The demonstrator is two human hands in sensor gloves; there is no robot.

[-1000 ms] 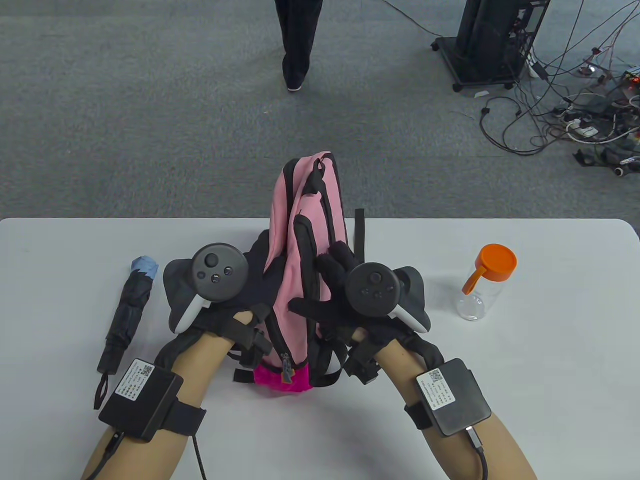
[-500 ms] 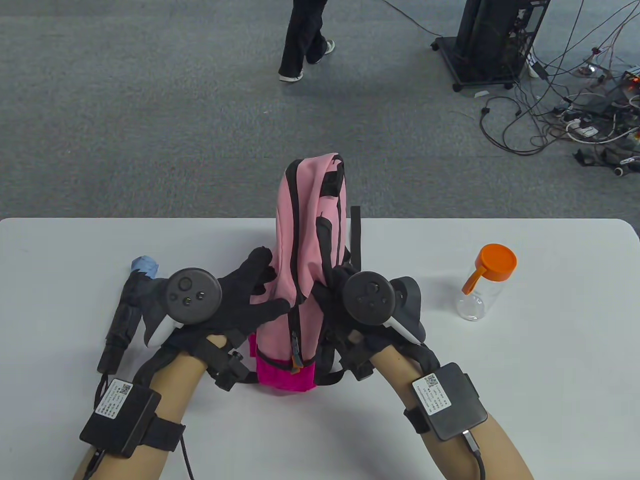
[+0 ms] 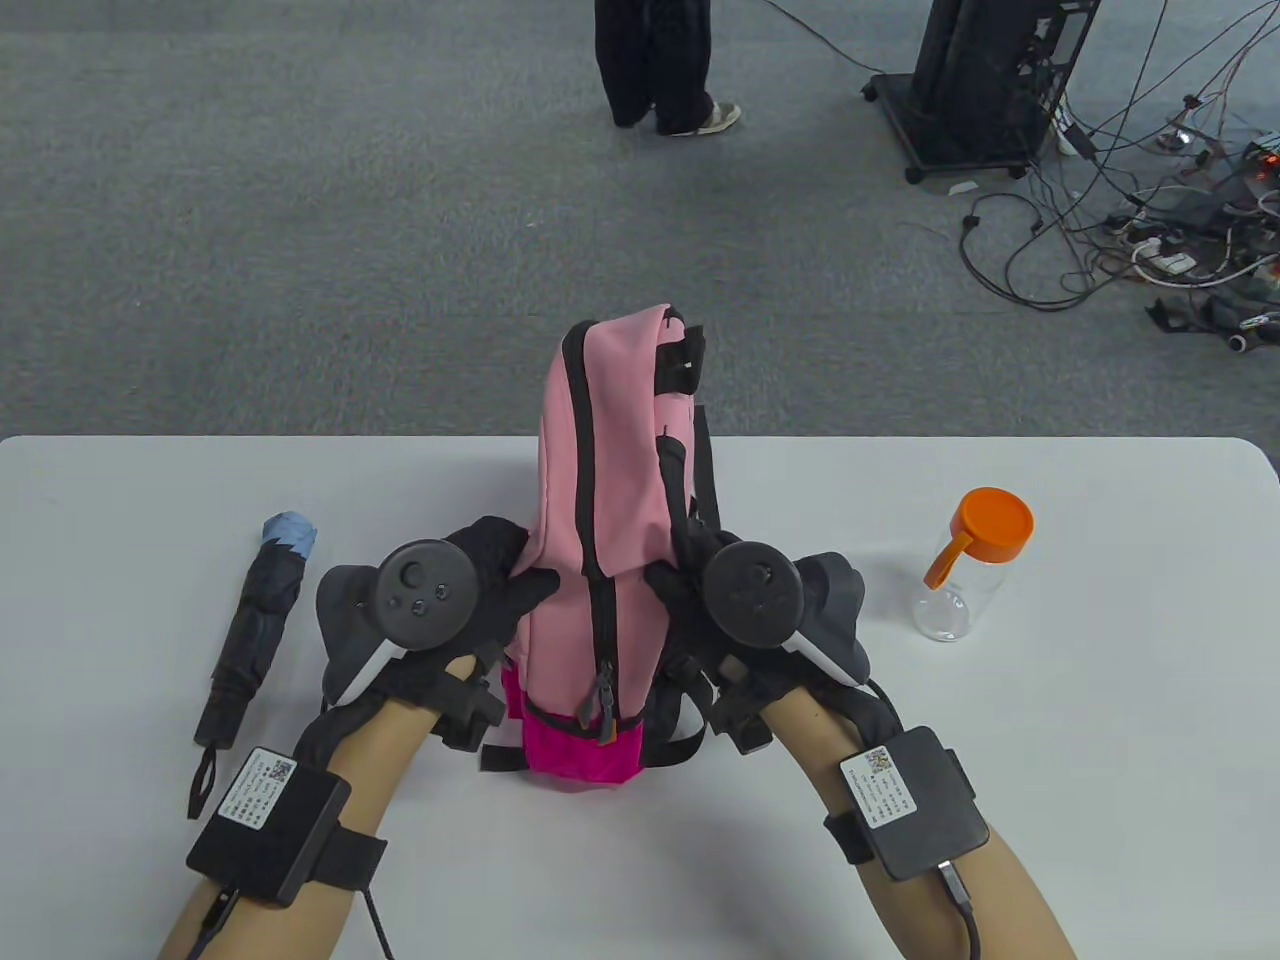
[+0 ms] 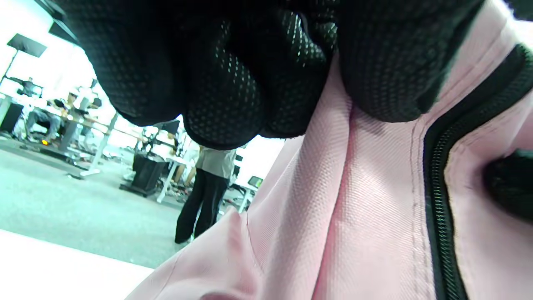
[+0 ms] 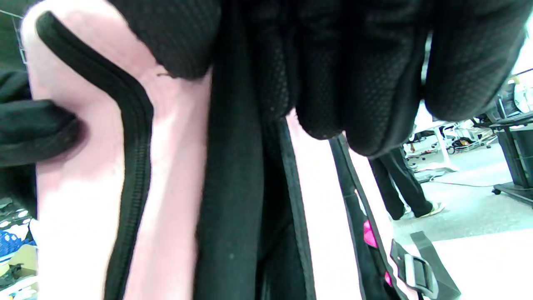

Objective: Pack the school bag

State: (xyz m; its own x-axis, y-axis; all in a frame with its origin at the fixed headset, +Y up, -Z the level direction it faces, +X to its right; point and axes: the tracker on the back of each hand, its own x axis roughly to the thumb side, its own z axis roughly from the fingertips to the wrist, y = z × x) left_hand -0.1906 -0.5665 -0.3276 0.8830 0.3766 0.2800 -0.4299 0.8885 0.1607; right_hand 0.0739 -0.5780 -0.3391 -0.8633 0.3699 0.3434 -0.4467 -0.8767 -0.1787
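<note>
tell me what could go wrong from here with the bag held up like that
1. The pink backpack stands tall and narrow, propped between the left hand and right hand; letting go with either could tip it over.
2. Its zipper looks closed, so one hand must leave to open it.
3. A topple rightward might knock over the orange-lidded bottle; leftward it could land on the folded umbrella.

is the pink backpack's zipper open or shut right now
Shut, as far as shown. The pink backpack stands upright between the left hand and right hand, and its black zipper runs closed down the facing edge to the pull.
</note>
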